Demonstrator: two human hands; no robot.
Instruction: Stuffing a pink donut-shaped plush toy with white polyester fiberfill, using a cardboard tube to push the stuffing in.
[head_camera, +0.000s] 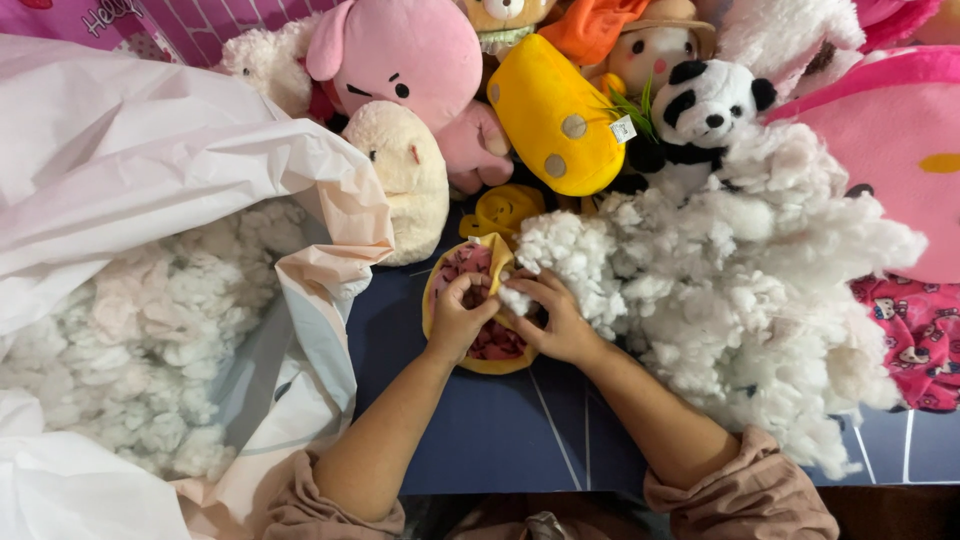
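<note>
Rolled-up pinkish sleeves (745, 490) sit right under my lens, both forearms running up over the dark blue table (500, 430) to the work. Left hand (458, 322) is curled around the near rim of a flat yellow plush skin (440, 300), thumb and fingers pinched on the edge, holding its opening spread so the pink patterned lining shows. Right hand (560, 320) is bent in beside it, fingertips closed on a small tuft of white stuffing (515, 297) right at that opening. So both hands are close together, nearly touching, each one clamped: left on fabric, right on fluff.

By my reading this is the filling stage, and early in it, since the skin lies limp and flat on the table between the two wrists. I'd judge the next move calls for keeping the mouth held wide with the left while the right presses the tuft down deep, not just onto the lip.

Supply is handy: a big loose heap of stuffing (740, 290) touches the right hand's side, and an open plastic bag (330, 230) with more fluff stands to the left. Finished toys crowd the far edge: a panda (710, 105), a yellow plush with grey spots (550, 115), a pink one (400, 50), a cream lamb-like one (410, 175).
</note>
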